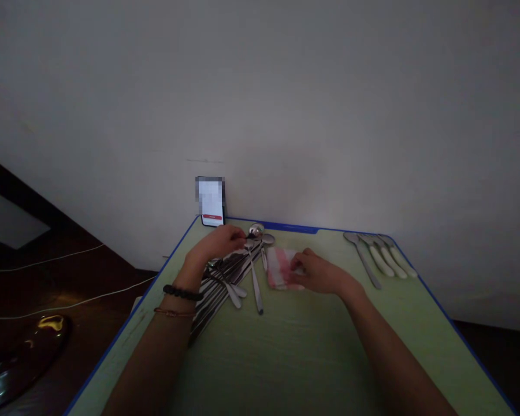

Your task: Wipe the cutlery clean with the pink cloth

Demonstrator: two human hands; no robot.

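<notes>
My left hand (226, 241) reaches over a pile of metal cutlery, thumb and fingers pinched at a shiny round-bowled spoon (256, 230). Its handle is hidden, so the exact grip is hard to see. Beneath my left hand lie several long dark-and-silver pieces (216, 294), crossed by a few loose spoon or fork handles. A long-handled spoon (256, 283) points toward me at the pile's right side. My right hand (314, 271) has its fingers curled on the right part of a folded pink-and-white checked cloth (279, 267), which lies flat on the table.
At the table's right rear, a metal spoon (363, 260) lies beside several pieces with cream handles (383, 261). A lit phone (211, 202) leans on the wall at the back left. The pale green table (286, 358) has a blue edge and meets the wall.
</notes>
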